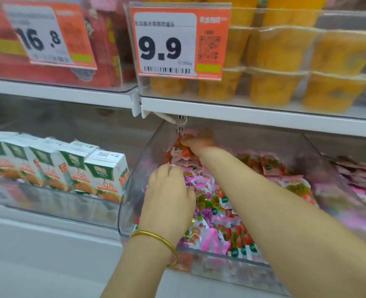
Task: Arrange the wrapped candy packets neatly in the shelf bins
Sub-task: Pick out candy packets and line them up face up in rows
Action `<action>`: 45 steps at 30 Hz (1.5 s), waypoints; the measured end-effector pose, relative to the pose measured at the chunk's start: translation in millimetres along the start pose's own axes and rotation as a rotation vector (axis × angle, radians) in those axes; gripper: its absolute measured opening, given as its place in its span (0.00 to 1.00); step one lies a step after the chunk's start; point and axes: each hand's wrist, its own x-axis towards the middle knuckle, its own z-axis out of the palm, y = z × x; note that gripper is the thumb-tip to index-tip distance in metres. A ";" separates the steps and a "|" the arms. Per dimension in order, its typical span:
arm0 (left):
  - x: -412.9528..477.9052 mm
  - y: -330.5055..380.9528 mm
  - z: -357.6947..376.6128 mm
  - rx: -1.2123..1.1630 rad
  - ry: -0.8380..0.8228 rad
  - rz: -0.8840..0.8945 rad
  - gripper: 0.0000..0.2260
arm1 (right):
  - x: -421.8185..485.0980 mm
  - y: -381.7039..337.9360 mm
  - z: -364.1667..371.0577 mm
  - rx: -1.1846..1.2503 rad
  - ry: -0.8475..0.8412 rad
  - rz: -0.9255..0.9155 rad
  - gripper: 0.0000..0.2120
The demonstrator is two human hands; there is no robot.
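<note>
While both arms are in the clear bin (132, 190), quick notes.

L hand (169, 190): knuckles up, fingers & thumb curled down on a clump of candy packets (218, 211) nr the bin's front-left. Fingertips are buried in the pile. Gold bangle (156, 238) on that wrist, just above the bin's front lip.

R hand (196, 141): well beyond L hand, at the back-left corner of the same bin, forearm lying diagonally over the pile. It's blurred. Looks to be touching packets banked up at the back, but can't tell if fingers are spread or pinching.

Packets: pink/white/red wrappers w/ strawberry print, some purple ones under L hand. They lie in a loose heap filling the bin, under & to the right of both hands.

Right of R forearm, past a clear divider wall: next bin (358, 177), also pink packets.

Left of L hand: juice cartons (104, 168), upright in a row, green & white.

Above R hand: white shelf (242, 112) w/ stacked yellow fruit cups (272, 87). Orange price tag (177, 41) reading 9.9 hangs in front.
</note>
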 end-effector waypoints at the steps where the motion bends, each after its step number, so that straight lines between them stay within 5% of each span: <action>1: -0.2 -0.5 -0.6 -0.006 -0.005 -0.008 0.18 | 2.8 0.5 4.0 -0.080 0.009 -0.053 0.10; 10: -2.9 -8.2 -10.3 -0.083 -0.059 -0.105 0.15 | 0.9 8.8 -26.9 -0.361 0.071 -0.137 0.11; 15: -4.7 -9.4 -20.6 -0.154 -0.089 -0.183 0.17 | -7.1 20.5 -25.0 -0.762 0.172 -0.292 0.19; 22: -5.3 -7.2 -29.1 -0.234 -0.102 -0.245 0.18 | -9.1 21.2 -12.8 -0.964 -0.146 -0.484 0.15; 28: -5.3 -9.3 -33.8 -0.296 -0.101 -0.271 0.20 | -27.4 7.8 -22.8 -0.641 -0.081 -0.410 0.11; 34: -6.8 -12.1 -32.4 -0.287 -0.116 -0.274 0.25 | -54.9 9.5 -12.7 -0.736 -0.366 -0.248 0.21; 45: -7.5 -5.3 -26.3 -0.233 -0.142 -0.267 0.23 | -64.7 9.4 -18.7 -0.391 -0.263 -0.106 0.12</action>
